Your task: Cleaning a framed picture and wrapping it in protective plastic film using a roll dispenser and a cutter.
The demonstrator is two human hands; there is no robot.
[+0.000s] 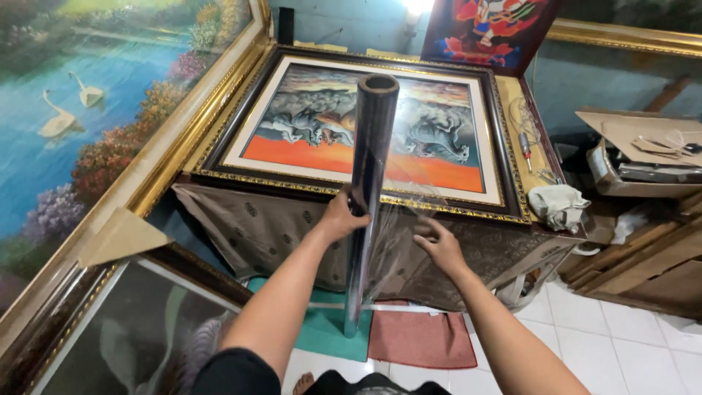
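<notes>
Gripping the roll of clear film [369, 183] about halfway up, the left hand [341, 218] has its fingers wrapped round the dark tube and holds it upright, lower end down near the floor, upper end level with the framed picture. Right hand [439, 245] is out to the side with fingers pinching the loose edge of the film sheet [398, 249], drawn off the roll so the sheet hangs taut between both hands; upright roll looks like the easy way to let film unwind sideways. Roll stands just in front of the worktop [278, 227], which is draped in a brown patterned cloth and carries a framed horse painting [365, 132] lying flat, dark-and-gold frame, orange lower band. On the worktop's right edge: a crumpled white rag [557, 205], a screwdriver [524, 148] and some thin wire. Large gold-framed swan landscape [88, 110] leans at left, another glazed frame [131, 329] low left with a cardboard corner guard [121, 235] above it. Red-and-blue painting [486, 29] propped behind. Cardboard and timber scraps [643, 190] crowd the right side. Green and red mats [409, 340] on the tiled floor underfoot. Tight space, frames hem in the left.
</notes>
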